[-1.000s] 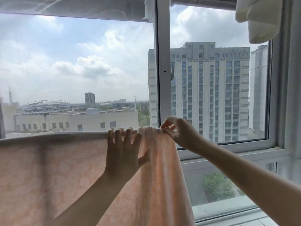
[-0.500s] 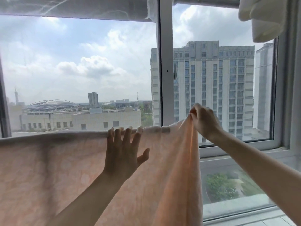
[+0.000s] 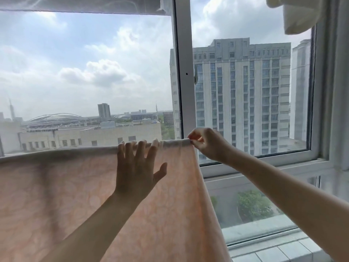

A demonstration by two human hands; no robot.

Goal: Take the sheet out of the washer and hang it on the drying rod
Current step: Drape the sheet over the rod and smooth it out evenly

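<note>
A pale pink patterned sheet [image 3: 56, 195] hangs over a horizontal drying rod, which it hides completely along its top fold. My left hand [image 3: 137, 167] lies flat on the sheet just below the fold, its fingers straight and spread with the tips on the fold. My right hand [image 3: 206, 143] pinches the sheet's top right corner at the fold between thumb and fingers. The sheet's right edge falls slanting down toward the lower middle of the frame.
A big window with a white centre post [image 3: 184, 72] stands right behind the sheet; tall buildings show outside. A cream towel or cloth [image 3: 296, 14] hangs at the top right. The white window sill [image 3: 264, 167] and a tiled ledge [image 3: 273, 250] lie lower right.
My right hand first pulled the bunched right end of the sheet out to the right, lifting it, then brought the corner down level on the fold. My left hand stayed flat on the sheet.
</note>
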